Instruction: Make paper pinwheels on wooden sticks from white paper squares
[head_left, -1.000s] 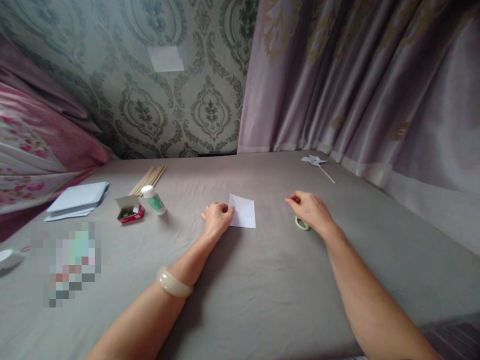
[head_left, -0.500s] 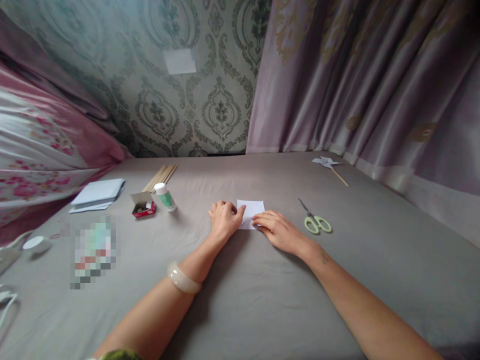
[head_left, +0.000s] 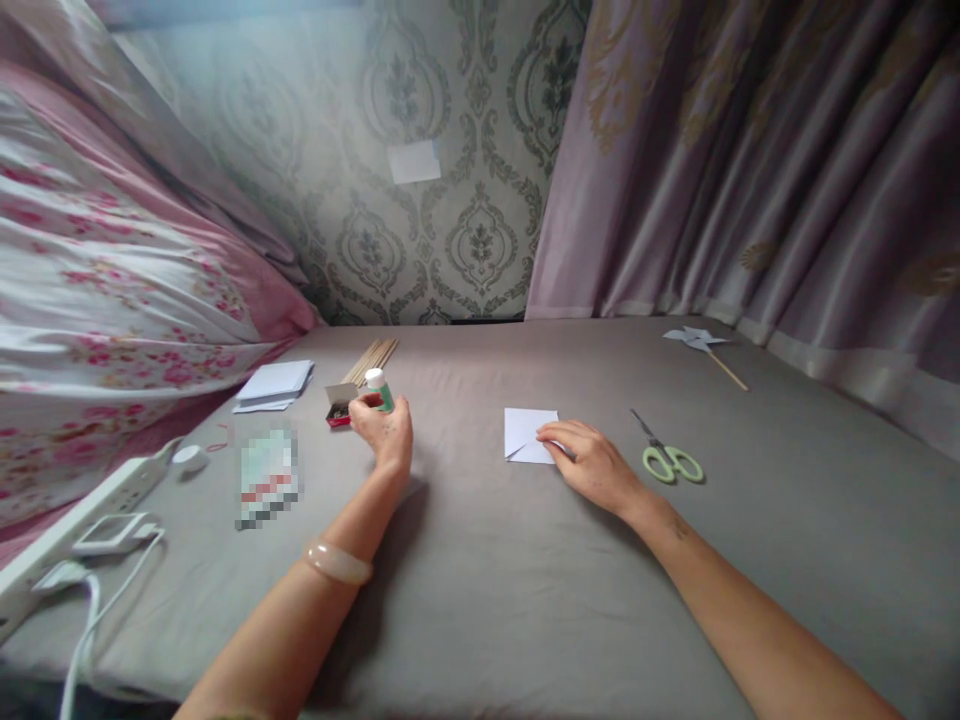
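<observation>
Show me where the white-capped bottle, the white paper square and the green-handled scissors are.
White-capped bottle [head_left: 383,395]: head view, on its green side below the cap.
White paper square [head_left: 524,431]: head view, on its bare middle.
Green-handled scissors [head_left: 659,446]: head view, near the pivot.

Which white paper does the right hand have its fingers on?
The square sheet left of the scissors, its right side under the right hand. The paper stack lies farther left, untouched; the other sheet is up on the wall.
</observation>
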